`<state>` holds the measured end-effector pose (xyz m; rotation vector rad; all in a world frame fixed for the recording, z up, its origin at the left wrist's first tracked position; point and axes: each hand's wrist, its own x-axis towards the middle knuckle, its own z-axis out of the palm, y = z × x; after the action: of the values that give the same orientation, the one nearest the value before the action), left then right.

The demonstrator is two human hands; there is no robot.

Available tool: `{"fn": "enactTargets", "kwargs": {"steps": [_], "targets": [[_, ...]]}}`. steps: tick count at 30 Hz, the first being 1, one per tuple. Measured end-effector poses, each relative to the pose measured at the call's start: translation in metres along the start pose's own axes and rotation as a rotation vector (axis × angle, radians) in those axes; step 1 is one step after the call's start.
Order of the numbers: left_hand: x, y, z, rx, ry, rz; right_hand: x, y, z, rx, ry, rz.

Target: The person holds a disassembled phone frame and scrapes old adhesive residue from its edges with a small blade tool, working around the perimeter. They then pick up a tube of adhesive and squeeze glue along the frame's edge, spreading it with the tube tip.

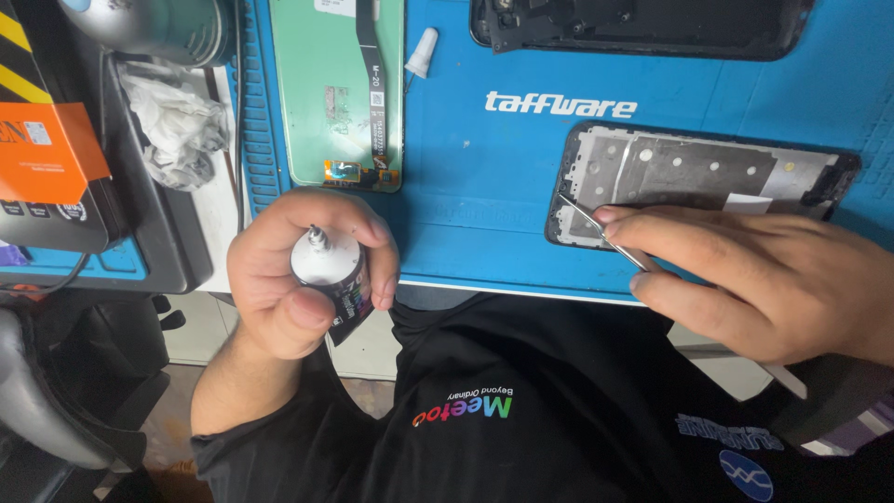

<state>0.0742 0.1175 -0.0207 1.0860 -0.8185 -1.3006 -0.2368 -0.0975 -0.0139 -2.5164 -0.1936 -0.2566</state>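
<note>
The right hand [754, 279] covers the phone frame's [698, 177] lower edge and most of the tweezers [601, 233]. The glue tube's [326, 275] body sits hidden in the left hand [298, 275]. The top edge cuts off the dark phone back [643, 28] and the green screen panel [340, 93].

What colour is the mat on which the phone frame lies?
Blue. The mat under the phone frame shows plainly in the head view.
</note>
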Motion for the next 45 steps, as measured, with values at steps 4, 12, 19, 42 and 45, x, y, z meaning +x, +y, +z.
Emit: {"fn": "enactTargets", "kwargs": {"steps": [4, 12, 19, 42, 45], "targets": [[0.000, 0.000, 0.001, 0.001, 0.008, 0.002, -0.001, 0.001, -0.004, 0.005, -0.008, 0.066], [0.000, 0.000, 0.000, 0.009, 0.007, -0.002, -0.004, 0.003, -0.002, -0.003, 0.001, 0.049], [0.000, 0.000, 0.000, -0.005, 0.008, -0.006, -0.007, 0.003, 0.000, -0.002, -0.021, 0.063], [0.000, 0.000, 0.000, -0.009, 0.007, 0.002, -0.011, 0.002, -0.001, -0.003, -0.012, 0.073], [0.001, -0.001, 0.000, -0.007, 0.003, 0.012, -0.025, 0.004, 0.006, -0.006, -0.013, 0.072]]}}
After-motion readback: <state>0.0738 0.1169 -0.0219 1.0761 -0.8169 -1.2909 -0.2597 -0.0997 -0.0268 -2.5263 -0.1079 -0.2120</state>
